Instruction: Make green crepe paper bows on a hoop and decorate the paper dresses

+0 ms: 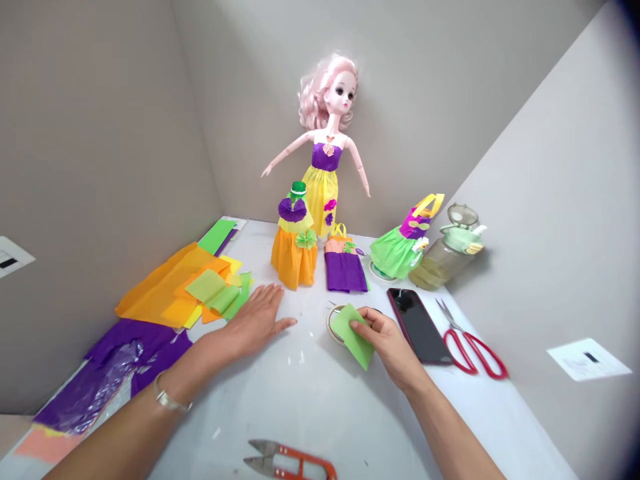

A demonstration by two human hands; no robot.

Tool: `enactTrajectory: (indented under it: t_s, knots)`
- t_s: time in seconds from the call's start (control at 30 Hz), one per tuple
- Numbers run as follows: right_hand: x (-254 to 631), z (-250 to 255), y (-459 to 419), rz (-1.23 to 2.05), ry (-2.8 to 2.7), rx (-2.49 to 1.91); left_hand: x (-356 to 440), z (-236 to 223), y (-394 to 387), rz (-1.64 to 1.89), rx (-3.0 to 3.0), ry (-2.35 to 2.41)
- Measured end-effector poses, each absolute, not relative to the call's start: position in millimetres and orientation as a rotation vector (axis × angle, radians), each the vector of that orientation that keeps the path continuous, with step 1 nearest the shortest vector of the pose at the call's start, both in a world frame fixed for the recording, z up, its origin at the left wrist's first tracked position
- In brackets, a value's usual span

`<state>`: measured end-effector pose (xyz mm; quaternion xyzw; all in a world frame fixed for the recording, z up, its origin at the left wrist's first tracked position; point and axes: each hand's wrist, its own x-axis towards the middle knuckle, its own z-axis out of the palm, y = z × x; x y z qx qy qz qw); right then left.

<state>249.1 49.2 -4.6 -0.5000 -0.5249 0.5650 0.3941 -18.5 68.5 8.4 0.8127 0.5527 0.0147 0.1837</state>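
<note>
My right hand point(387, 340) pinches a small folded piece of green paper point(354, 337) just above a roll of tape point(334, 323) on the white table point(310, 400). My left hand point(255, 319) lies flat and open on the table, fingers spread, beside a pile of orange, yellow and green crepe paper point(185, 287). A pink-haired doll point(327, 147) in a purple and yellow paper dress stands at the back against the wall. In front of it stand an orange paper dress point(295, 250), a purple one point(345, 267) and a green one point(400, 247).
A dark phone point(419, 325) lies right of my right hand, with red-handled scissors point(470, 347) beyond it. A plastic bottle point(447, 253) stands by the green dress. Orange thread snips point(290, 461) lie at the near edge. Purple paper point(115, 367) sits at the left.
</note>
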Motion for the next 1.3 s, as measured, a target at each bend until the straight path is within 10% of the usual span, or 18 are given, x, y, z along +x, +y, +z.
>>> enactTrajectory:
  t_s: [0.73, 1.3]
  knots:
    - [249, 3, 47, 1.421, -1.302, -1.275, -30, -10, 25, 0.298, 2.573, 1.131]
    - [250, -4, 50, 1.418, -1.322, -1.304, -96, -27, 113, 0.602, 2.531, 2.005]
